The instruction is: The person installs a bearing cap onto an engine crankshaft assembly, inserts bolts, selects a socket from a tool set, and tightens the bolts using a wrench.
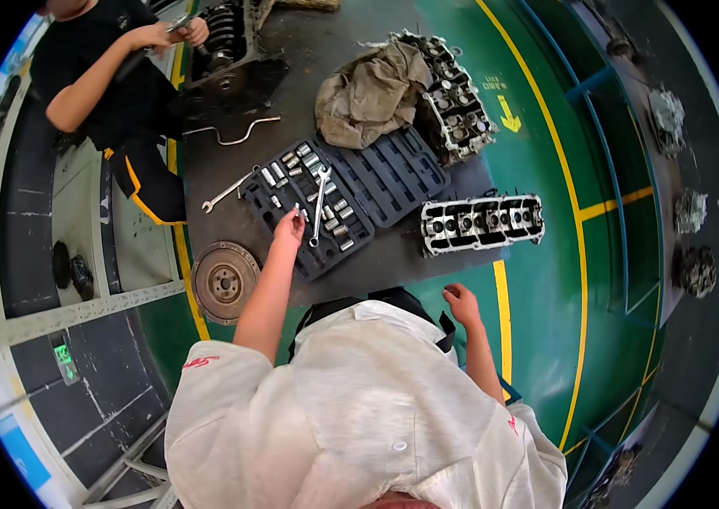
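My left hand (290,227) reaches over the socket set case (310,270), its fingers pinched together on a small shiny piece that looks like a socket (297,207). Several chrome sockets (303,151) sit in the case's tray around it. Just right of the fingers, a combination wrench (320,208) lies across the tray. The case's lid (393,180) is folded back to the right. Away from the table's things, my right hand (460,303) hangs beside my body, fingers loosely curled, with nothing visible in it.
Another wrench (228,192) and a bent bar (236,136) lie left of the case. A round flywheel-like disc (225,282) is at the near left. Cylinder heads (483,224) and a brown cloth (368,93) lie to the right. A co-worker (96,68) handles a tool at far left.
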Action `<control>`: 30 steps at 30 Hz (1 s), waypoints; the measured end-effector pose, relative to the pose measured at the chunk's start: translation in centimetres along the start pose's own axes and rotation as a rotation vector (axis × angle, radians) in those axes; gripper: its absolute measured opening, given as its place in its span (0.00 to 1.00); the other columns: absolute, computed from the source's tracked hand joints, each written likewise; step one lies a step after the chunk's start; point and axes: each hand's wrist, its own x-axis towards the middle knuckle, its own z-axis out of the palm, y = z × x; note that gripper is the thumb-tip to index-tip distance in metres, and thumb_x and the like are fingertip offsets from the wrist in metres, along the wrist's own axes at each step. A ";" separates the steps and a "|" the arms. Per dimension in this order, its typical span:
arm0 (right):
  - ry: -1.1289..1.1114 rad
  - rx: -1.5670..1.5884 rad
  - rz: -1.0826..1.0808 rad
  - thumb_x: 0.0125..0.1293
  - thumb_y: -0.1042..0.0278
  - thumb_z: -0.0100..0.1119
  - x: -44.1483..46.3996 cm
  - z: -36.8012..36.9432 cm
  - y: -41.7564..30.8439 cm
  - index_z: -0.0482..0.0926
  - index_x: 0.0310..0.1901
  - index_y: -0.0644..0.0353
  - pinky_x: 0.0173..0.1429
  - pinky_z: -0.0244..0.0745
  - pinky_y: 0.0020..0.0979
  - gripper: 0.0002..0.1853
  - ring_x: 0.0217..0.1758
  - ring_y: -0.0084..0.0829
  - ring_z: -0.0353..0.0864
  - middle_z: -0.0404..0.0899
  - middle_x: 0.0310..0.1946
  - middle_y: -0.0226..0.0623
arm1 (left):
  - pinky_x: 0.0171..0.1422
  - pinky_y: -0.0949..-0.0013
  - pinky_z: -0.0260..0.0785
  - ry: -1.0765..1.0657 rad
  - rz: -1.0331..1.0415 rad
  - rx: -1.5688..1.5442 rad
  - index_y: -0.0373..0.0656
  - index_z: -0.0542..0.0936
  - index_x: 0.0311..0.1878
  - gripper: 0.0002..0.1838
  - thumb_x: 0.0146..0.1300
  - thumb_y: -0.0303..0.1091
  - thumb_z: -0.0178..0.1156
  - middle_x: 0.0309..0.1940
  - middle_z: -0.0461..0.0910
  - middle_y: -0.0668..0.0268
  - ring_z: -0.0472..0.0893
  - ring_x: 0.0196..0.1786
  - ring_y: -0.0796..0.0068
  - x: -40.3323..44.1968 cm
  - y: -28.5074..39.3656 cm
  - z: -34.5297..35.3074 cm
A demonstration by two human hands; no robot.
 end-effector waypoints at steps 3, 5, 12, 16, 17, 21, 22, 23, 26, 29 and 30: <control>-0.011 0.172 0.123 0.64 0.64 0.61 -0.8 1.3 5.5 0.81 0.46 0.65 0.42 0.75 0.29 0.14 0.37 0.29 0.82 0.85 0.35 0.38 | 0.31 0.76 0.79 0.055 0.071 0.108 0.36 0.78 0.33 0.05 0.61 0.25 0.66 0.27 0.79 0.65 0.81 0.29 0.73 2.9 0.9 1.3; -0.037 0.378 0.334 0.64 0.65 0.61 -2.4 2.3 9.4 0.81 0.43 0.67 0.36 0.72 0.28 0.13 0.33 0.25 0.78 0.83 0.31 0.35 | 0.32 0.74 0.78 -0.057 0.166 0.225 0.38 0.80 0.38 0.05 0.59 0.24 0.65 0.29 0.81 0.65 0.81 0.28 0.74 4.0 1.0 2.2; -0.027 0.252 0.644 0.60 0.66 0.58 -11.1 2.9 14.5 0.79 0.38 0.66 0.19 0.64 0.27 0.11 0.18 0.24 0.73 0.76 0.20 0.34 | 0.40 0.65 0.75 0.258 0.803 1.137 0.42 0.83 0.46 0.17 0.52 0.33 0.66 0.29 0.84 0.65 0.84 0.34 0.68 2.0 -1.0 2.6; 0.030 0.356 0.637 0.61 0.67 0.56 -10.8 3.7 14.4 0.77 0.34 0.64 0.19 0.64 0.28 0.08 0.18 0.25 0.72 0.74 0.19 0.33 | 0.43 0.62 0.73 0.086 0.851 1.351 0.44 0.82 0.41 0.15 0.51 0.39 0.68 0.31 0.81 0.64 0.82 0.36 0.64 -3.8 -4.4 2.3; 0.054 0.390 0.631 0.62 0.67 0.55 -10.2 3.8 14.5 0.77 0.33 0.63 0.19 0.64 0.28 0.08 0.18 0.25 0.72 0.73 0.18 0.32 | 0.43 0.62 0.73 0.053 0.918 1.439 0.44 0.82 0.41 0.16 0.52 0.40 0.69 0.32 0.79 0.65 0.81 0.37 0.63 -5.6 -4.9 2.7; 0.044 0.442 0.507 0.64 0.62 0.58 -6.7 4.5 14.6 0.78 0.37 0.63 0.26 0.68 0.29 0.11 0.22 0.25 0.75 0.77 0.23 0.33 | 0.41 0.58 0.72 0.063 0.955 1.505 0.43 0.81 0.41 0.14 0.53 0.38 0.69 0.32 0.77 0.63 0.79 0.37 0.59 -6.6 -5.5 1.4; 0.021 0.419 0.481 0.65 0.60 0.59 -5.6 4.2 14.0 0.79 0.40 0.64 0.28 0.71 0.29 0.13 0.24 0.25 0.76 0.78 0.26 0.33 | 0.41 0.57 0.71 0.052 1.019 1.528 0.43 0.81 0.41 0.13 0.54 0.36 0.68 0.32 0.77 0.62 0.79 0.37 0.58 -5.7 -5.1 0.9; 0.017 0.421 0.490 0.65 0.60 0.59 -4.7 4.0 13.5 0.79 0.40 0.64 0.28 0.71 0.29 0.13 0.24 0.25 0.76 0.78 0.26 0.33 | 0.43 0.56 0.71 0.053 1.009 1.513 0.44 0.81 0.41 0.12 0.53 0.34 0.68 0.34 0.78 0.62 0.79 0.38 0.57 -5.3 -4.7 0.7; -0.081 0.563 0.535 0.66 0.60 0.59 -3.4 3.0 11.7 0.78 0.52 0.63 0.43 0.74 0.28 0.18 0.41 0.30 0.82 0.84 0.37 0.38 | 0.48 0.55 0.70 0.136 1.146 1.522 0.46 0.80 0.39 0.09 0.52 0.29 0.63 0.35 0.77 0.60 0.77 0.45 0.54 -5.6 -3.0 0.9; -0.047 0.580 0.530 0.67 0.59 0.58 -3.6 2.9 10.4 0.77 0.52 0.62 0.42 0.74 0.26 0.18 0.39 0.26 0.81 0.83 0.36 0.36 | 0.49 0.54 0.70 0.082 1.073 1.706 0.45 0.79 0.39 0.09 0.53 0.27 0.61 0.36 0.76 0.60 0.76 0.46 0.52 -5.9 -2.0 1.5; -0.037 0.566 0.537 0.67 0.59 0.58 -3.8 3.0 11.0 0.77 0.52 0.63 0.41 0.75 0.28 0.18 0.39 0.28 0.82 0.84 0.37 0.37 | 0.50 0.54 0.70 0.085 1.047 1.760 0.44 0.78 0.40 0.10 0.52 0.28 0.61 0.39 0.76 0.59 0.75 0.48 0.52 -7.1 -2.1 2.6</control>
